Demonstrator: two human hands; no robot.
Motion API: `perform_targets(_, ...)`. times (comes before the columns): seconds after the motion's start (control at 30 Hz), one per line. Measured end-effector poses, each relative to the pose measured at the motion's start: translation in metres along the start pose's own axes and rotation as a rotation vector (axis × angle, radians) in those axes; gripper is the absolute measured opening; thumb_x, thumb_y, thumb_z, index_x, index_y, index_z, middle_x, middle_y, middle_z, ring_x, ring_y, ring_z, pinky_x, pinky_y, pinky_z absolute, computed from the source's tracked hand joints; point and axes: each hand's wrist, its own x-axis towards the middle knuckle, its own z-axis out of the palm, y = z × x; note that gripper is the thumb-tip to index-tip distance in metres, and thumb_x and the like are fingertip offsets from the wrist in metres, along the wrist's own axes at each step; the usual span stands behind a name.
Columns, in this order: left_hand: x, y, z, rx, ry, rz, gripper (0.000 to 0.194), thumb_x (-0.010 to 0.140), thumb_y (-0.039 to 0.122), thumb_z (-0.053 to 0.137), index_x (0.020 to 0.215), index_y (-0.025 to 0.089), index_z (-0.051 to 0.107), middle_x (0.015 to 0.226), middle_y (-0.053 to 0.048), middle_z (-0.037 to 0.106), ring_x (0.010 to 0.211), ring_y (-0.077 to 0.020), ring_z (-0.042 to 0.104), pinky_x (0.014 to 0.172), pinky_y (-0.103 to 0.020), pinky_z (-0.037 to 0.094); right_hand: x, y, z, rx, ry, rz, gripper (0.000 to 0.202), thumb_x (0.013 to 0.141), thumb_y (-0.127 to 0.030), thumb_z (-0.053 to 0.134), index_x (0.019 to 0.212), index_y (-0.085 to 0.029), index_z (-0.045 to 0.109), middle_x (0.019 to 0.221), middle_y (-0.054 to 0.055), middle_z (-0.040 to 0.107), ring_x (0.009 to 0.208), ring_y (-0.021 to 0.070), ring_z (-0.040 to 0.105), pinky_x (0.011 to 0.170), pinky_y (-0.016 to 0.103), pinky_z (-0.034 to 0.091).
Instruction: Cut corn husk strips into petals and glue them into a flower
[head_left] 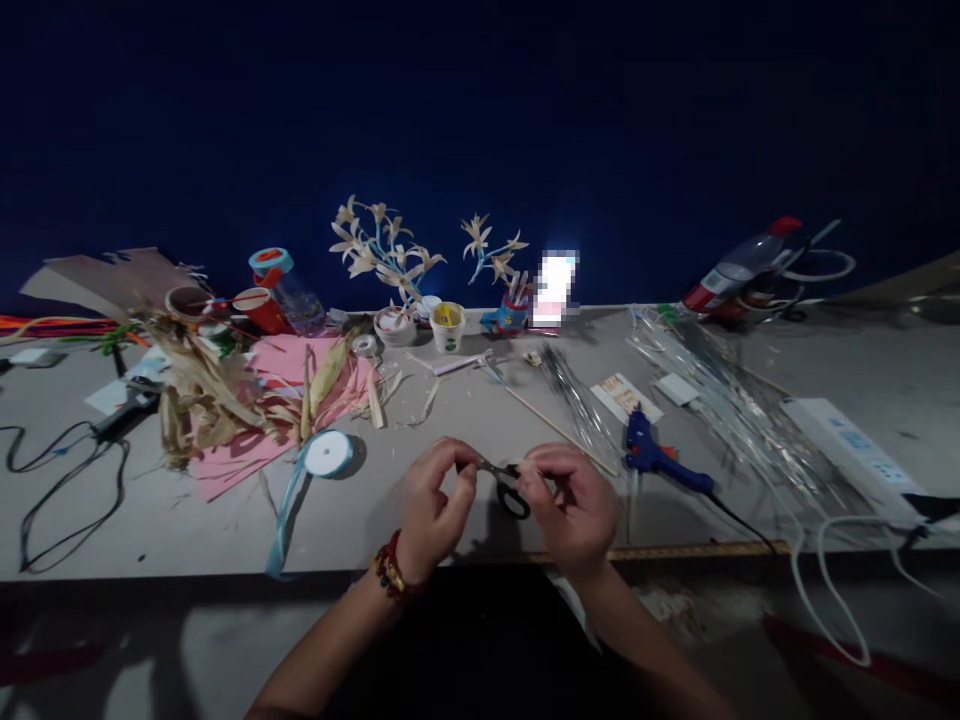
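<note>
My left hand [442,500], with beaded bracelets at the wrist, is closed in a pinch near the table's front edge. Black-handled scissors [513,499] show between my hands; their blade end reaches toward my left fingertips. My right hand [571,500] is closed at the fingertips beside the scissors' handle, around something small and pale that I cannot make out. Whether the left fingertips grip the blades or only touch them is unclear. A roll of light blue ribbon [328,454] lies left of my left hand, its tail hanging over the edge.
Corn husks [202,390] lie on pink paper [240,462] at left. Husk flowers [382,250] stand behind small cups [448,328]. A blue glue gun [664,457], wires [574,395] and a power strip [855,450] lie at right.
</note>
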Motion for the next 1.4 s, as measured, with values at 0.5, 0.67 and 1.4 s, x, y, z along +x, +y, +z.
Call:
perform_targets(0.5, 0.003, 0.013, -0.004, 0.249, -0.083, 0.263, 0.011, 0.086, 0.011, 0.056, 0.08, 0.02, 0.055, 0.069, -0.001, 0.06, 0.069, -0.0171, 0.053, 0.08, -0.037, 0.047, 0.014, -0.014, -0.002, -0.127, -0.265, 0.008, 0.011, 0.086, -0.013, 0.059, 0.081, -0.022, 0.064, 0.076, 0.001, 0.07, 0.067, 0.0154, 0.067, 0.063, 0.026, 0.055)
perform_targets(0.67, 0.0, 0.013, -0.007, 0.292, -0.057, 0.251, 0.014, 0.084, 0.01, 0.055, 0.077, 0.021, 0.053, 0.066, 0.0, 0.057, 0.068, -0.0169, 0.053, 0.082, -0.038, 0.047, 0.016, -0.008, -0.014, -0.266, -0.177, -0.059, 0.013, 0.086, -0.011, 0.06, 0.083, -0.023, 0.065, 0.078, 0.001, 0.072, 0.069, 0.0169, 0.068, 0.067, 0.03, 0.055)
perform_targets(1.4, -0.002, 0.011, -0.011, 0.291, -0.037, 0.228, 0.014, 0.085, 0.01, 0.055, 0.078, 0.022, 0.055, 0.067, 0.001, 0.059, 0.067, -0.0159, 0.055, 0.089, -0.04, 0.048, 0.024, -0.016, -0.018, -0.277, -0.368, -0.009, 0.014, 0.084, -0.016, 0.062, 0.096, -0.022, 0.065, 0.088, 0.003, 0.072, 0.072, 0.0172, 0.067, 0.069, 0.029, 0.054)
